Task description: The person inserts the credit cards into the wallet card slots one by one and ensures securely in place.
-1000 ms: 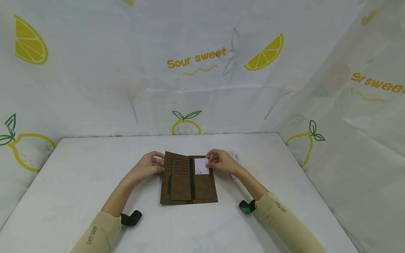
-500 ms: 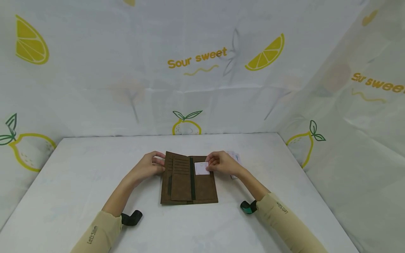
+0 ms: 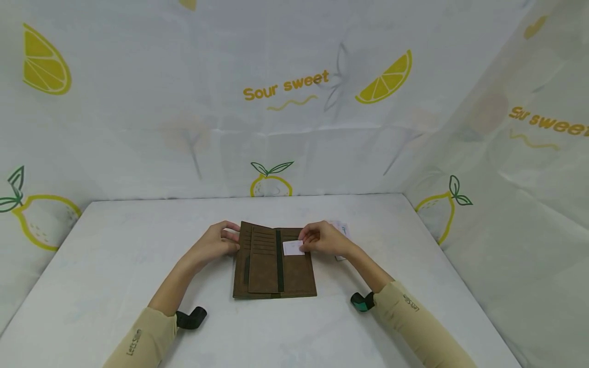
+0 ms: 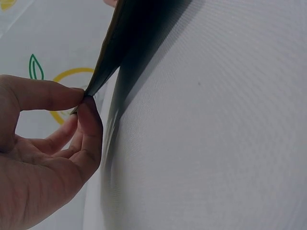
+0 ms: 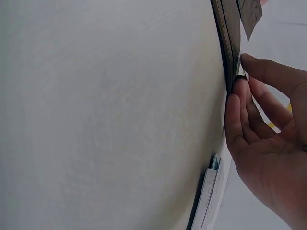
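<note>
A brown bifold wallet stands spread on the white table in the head view, its inner flap with several card slots raised at the left. My left hand pinches the wallet's outer left edge; the left wrist view shows thumb and forefinger on the thin cover, tilted off the table. On the right panel lies a white card, its lower part hidden in a slot. My right hand pinches this card by its right side, thumb on top. In the right wrist view, the fingertips sit right at the wallet's edge.
Several more cards lie on the table just behind the right hand, partly covered by it. Close by in the right wrist view is their stacked edge. A lemon-print cloth rises behind the table and along its sides.
The card's top edge has moved down toward me while its lower visible edge stays put, so less of the card shows. The left hand and the wallet hold still.
</note>
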`<act>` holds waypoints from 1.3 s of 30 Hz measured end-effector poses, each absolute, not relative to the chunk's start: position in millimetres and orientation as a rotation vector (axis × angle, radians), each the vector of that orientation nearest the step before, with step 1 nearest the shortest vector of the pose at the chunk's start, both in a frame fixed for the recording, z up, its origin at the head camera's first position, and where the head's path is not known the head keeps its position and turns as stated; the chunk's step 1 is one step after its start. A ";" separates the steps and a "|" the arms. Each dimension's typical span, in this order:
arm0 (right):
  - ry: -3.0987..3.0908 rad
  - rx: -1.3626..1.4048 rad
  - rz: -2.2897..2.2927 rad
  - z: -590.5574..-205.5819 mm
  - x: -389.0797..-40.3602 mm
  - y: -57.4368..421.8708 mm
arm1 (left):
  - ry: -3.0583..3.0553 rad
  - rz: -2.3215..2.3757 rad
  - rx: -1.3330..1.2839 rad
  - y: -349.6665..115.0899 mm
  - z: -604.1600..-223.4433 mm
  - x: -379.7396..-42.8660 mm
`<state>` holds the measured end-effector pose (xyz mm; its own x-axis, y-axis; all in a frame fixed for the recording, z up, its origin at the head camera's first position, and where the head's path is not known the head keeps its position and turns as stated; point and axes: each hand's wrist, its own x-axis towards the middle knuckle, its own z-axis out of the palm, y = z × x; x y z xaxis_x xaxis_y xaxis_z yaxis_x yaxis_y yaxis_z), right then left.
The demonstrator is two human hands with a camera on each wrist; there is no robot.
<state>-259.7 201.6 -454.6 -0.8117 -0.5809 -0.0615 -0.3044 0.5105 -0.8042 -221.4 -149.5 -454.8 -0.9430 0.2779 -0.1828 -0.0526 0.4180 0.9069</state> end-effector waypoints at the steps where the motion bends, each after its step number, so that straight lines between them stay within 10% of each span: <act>1: 2.437 -0.743 -1.195 -454.4 -259.7 201.8 | 2.367 1.532 0.190 -149.4 -455.2 -221.7; 39: 2.480 -0.770 -1.156 -453.6 -258.9 213.7 | 2.352 1.536 0.181 -150.9 -460.4 -222.7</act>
<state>-258.9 213.7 -453.6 -0.8122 -0.5820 -0.0410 -0.3428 0.5328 -0.7737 -222.7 -150.9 -460.4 -0.9390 0.2798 -0.2001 -0.0708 0.4122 0.9084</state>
